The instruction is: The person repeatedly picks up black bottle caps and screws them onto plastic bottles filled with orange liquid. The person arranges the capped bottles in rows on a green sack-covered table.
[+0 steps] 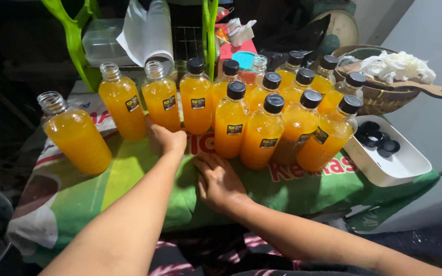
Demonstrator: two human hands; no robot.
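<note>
uncapped bottle (161,97) of orange juice, small dark label, standing in the worktop's back row; the left hand (167,139) wraps its base, fingers hidden behind. right hand (220,181) lies flat, fingers spread, on the green printed cloth (129,174) before the capped bottles (262,128).

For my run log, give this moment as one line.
left hand: at uncapped bottle's base | right hand: flat on green cloth | caps: white tray
</note>
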